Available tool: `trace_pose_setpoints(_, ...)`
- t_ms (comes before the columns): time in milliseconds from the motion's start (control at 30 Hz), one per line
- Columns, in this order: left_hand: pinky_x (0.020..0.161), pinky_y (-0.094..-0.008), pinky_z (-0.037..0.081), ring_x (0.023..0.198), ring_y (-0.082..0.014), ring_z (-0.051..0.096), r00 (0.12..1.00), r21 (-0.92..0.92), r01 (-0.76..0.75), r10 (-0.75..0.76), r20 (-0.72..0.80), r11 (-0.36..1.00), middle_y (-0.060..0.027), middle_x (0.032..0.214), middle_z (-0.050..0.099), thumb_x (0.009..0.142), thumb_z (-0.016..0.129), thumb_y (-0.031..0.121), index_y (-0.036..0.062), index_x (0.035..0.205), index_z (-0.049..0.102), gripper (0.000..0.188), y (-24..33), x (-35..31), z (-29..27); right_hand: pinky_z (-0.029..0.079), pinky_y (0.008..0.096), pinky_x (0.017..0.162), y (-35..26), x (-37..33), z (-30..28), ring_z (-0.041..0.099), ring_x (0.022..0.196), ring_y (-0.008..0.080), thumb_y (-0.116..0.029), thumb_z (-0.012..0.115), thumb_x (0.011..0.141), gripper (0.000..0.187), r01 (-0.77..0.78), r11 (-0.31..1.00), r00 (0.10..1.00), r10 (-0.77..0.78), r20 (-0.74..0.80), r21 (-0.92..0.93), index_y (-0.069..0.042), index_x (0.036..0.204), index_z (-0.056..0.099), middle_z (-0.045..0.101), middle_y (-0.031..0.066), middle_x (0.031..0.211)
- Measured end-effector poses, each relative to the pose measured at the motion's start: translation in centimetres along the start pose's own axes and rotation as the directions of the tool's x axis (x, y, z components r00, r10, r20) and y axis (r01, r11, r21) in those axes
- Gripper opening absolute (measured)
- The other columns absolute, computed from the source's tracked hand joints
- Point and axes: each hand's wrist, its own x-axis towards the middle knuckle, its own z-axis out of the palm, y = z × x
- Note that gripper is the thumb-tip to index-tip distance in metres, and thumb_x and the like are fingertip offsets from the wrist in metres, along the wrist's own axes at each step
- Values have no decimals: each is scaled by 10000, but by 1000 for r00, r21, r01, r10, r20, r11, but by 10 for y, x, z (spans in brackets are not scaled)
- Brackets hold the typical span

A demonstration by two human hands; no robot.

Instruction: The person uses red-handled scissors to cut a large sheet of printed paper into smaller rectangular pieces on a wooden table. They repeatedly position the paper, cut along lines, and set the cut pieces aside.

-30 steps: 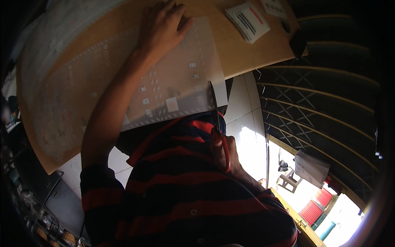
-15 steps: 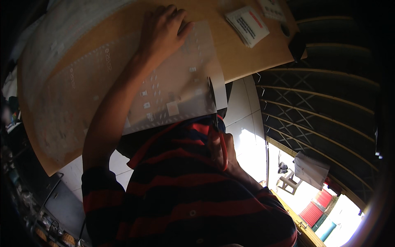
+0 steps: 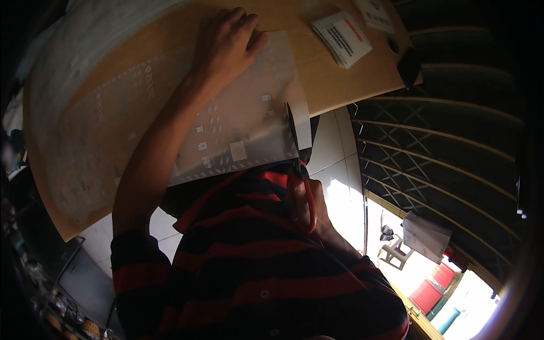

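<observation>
A large translucent plastic sheet (image 3: pixel 243 122) with small white printed marks lies over the table, its near edge close to my body. My left hand (image 3: pixel 229 45) rests palm down on the sheet's far part, thumb apart from the slightly bent fingers. Below the sheet's near right corner, my right hand (image 3: pixel 309 201) is wrapped round the red handles of a pair of scissors (image 3: pixel 313 207). Their dark blades point away from me along the sheet's right side, with one blade above the sheet. A narrow strip (image 3: pixel 304 133) of the sheet extends right of the blades, past the table edge.
A stack of printed cards (image 3: pixel 343 42) sits on the wooden table (image 3: pixel 328 90) at the far right, near a round hole. Dark slatted shutters (image 3: pixel 436 124) curve along the right. Beyond a bright doorway stands a stool (image 3: pixel 396 252). Tiled floor shows beside the table.
Very little differs. The scissors' upper blade stands slightly higher above the sheet, and my right hand has shifted slightly. My left hand stays in place.
</observation>
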Motion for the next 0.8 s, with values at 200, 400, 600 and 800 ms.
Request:
trace_pose_setpoints(200, 707, -426, 506, 751, -309, 651, 1000, 33, 12, -12, 16, 999, -107, 849, 654, 854, 723, 219, 36, 940, 675, 208, 1, 0, -1, 330, 264, 388, 6, -1, -6, 496, 402, 116, -668, 308, 985, 746, -18, 999, 1000, 19, 7, -40, -33, 641, 500, 453, 10, 455)
trace_pose_setpoints(400, 713, -429, 499, 801, -303, 649, 1000, 37, 5, -5, -1, 999, -98, 849, 653, 855, 718, 224, 45, 931, 671, 200, 0, 0, -1, 345, 257, 372, -5, 10, -13, 497, 382, 122, -677, 281, 982, 756, -20, 998, 997, 24, 68, -55, -35, 648, 501, 456, 10, 457)
trace_pose_setpoints(600, 731, -433, 499, 838, -299, 648, 999, 4, 12, -12, 43, 1000, -92, 863, 652, 850, 719, 212, 43, 927, 668, 193, 5, 3, -7, 340, 271, 363, 5, 10, -19, 493, 378, 127, -634, 238, 1007, 748, -105, 987, 989, 117, 94, -125, -30, 650, 499, 443, 21, 447)
trace_pose_setpoints(800, 735, -439, 496, 840, -297, 642, 999, -26, 31, -30, 18, 999, -86, 863, 650, 848, 719, 210, 47, 920, 665, 185, 4, 1, -4, 336, 271, 378, 6, 14, -15, 483, 379, 133, -631, 226, 1011, 764, -24, 990, 997, 33, 64, -135, -39, 604, 484, 415, 14, 419)
